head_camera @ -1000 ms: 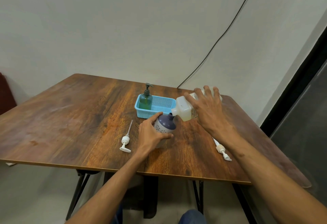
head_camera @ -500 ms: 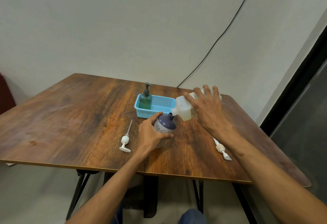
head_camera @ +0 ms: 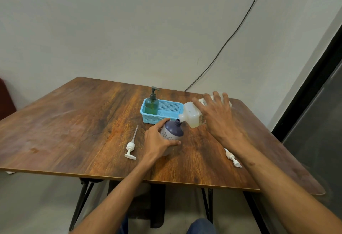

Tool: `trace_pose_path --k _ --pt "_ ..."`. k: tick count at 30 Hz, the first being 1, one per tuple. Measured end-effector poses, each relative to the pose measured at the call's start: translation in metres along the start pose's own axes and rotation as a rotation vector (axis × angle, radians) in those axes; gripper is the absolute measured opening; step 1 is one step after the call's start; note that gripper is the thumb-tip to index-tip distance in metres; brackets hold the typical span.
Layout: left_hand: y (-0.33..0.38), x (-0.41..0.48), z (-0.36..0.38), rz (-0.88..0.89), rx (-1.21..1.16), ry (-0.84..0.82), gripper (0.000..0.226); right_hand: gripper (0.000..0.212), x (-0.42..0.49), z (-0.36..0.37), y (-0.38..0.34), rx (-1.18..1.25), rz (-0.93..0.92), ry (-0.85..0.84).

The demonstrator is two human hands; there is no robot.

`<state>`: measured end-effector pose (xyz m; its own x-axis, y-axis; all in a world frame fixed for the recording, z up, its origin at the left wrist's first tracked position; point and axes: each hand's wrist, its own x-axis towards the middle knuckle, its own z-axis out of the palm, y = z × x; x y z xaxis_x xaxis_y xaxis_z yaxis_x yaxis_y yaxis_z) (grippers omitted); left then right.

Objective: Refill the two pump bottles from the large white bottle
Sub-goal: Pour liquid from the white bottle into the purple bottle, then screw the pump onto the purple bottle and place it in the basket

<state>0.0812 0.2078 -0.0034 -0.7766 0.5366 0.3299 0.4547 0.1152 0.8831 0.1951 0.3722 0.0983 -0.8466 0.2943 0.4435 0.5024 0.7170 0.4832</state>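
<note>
A purple and white pump bottle stands on the wooden table with its pump off and its neck bare. My left hand grips its body. My right hand holds the large white bottle from above, tipped on its side, its spout touching the purple bottle's neck. Whether liquid flows is too small to tell. A green pump bottle with its pump on stands in the left end of a blue basket.
A loose white pump lies on the table left of my left hand. A second loose pump lies under my right forearm. A black cable runs down the wall behind the table.
</note>
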Motion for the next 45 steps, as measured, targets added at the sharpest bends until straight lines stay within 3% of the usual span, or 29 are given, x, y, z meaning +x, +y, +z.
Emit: trace_pose_path --k 13,19,23,28,33,39,45 --pt "-0.005 0.0 0.002 0.011 -0.047 0.005 0.093 0.095 -0.019 0.02 -0.009 0.264 0.137 0.022" --pt "-0.008 0.001 0.004 0.028 -0.088 0.017 0.091 0.092 -0.028 0.04 -0.02 0.716 0.288 0.044" --pt "-0.013 0.001 0.005 0.035 -0.111 0.046 0.09 0.096 -0.036 0.056 -0.024 1.092 0.501 0.036" --pt "-0.019 0.0 0.006 0.022 -0.144 0.062 0.089 0.103 -0.053 0.075 -0.03 1.328 0.683 -0.02" --pt "-0.024 0.0 0.01 0.008 -0.16 0.066 0.089 0.117 -0.06 0.081 -0.04 1.381 0.728 -0.011" --pt "-0.033 -0.001 0.01 0.004 -0.169 0.077 0.088 0.105 -0.063 0.088 -0.05 1.409 0.736 0.019" --pt "-0.037 -0.001 0.008 0.01 -0.18 0.031 0.088 0.107 -0.07 0.089 -0.052 1.47 0.764 0.041"
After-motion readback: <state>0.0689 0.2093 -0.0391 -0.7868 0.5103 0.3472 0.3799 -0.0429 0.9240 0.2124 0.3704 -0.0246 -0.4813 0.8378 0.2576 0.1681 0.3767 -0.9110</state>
